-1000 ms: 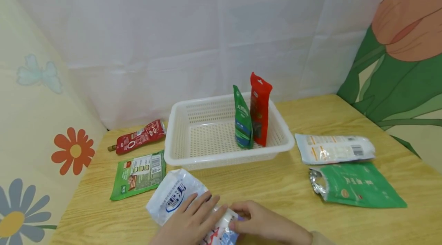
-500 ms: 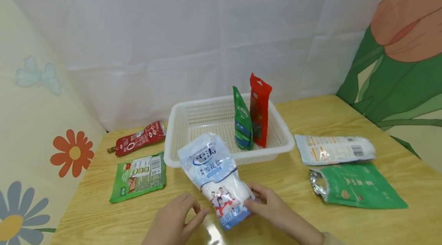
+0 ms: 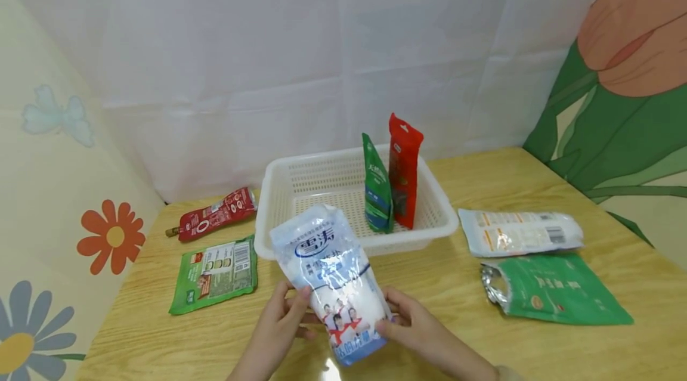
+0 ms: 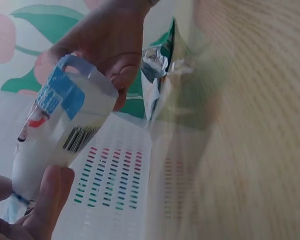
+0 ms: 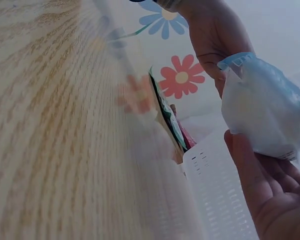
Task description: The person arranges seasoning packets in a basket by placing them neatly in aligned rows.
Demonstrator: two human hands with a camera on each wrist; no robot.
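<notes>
A white and blue bag of salt (image 3: 333, 279) is held up off the table, tilted, in front of the white basket (image 3: 343, 250). My left hand (image 3: 281, 321) grips its left edge, thumb on the printed front. At the lower right edge, my right hand (image 3: 415, 327) pinches it between thumb and fingers. The left wrist view shows the bag's side (image 4: 65, 115) with a barcode. In the right wrist view, its plain pale back (image 5: 262, 105) faces the camera. Inside the basket, a green pouch (image 3: 378, 187) and a red packet (image 3: 405, 172) stand upright at the right.
A dark red spouted pouch (image 3: 219, 214) and a green packet (image 3: 216, 273) lie left of the basket. To the right are a white packet (image 3: 520, 232) and a green pouch (image 3: 563, 288) with a silvery end. A white cloth (image 3: 231, 59) hangs behind the table.
The salt bag has been lifted off the table and turned more upright before the basket. My left hand let go of its front, then took hold of its left edge. The right hand kept its grip.
</notes>
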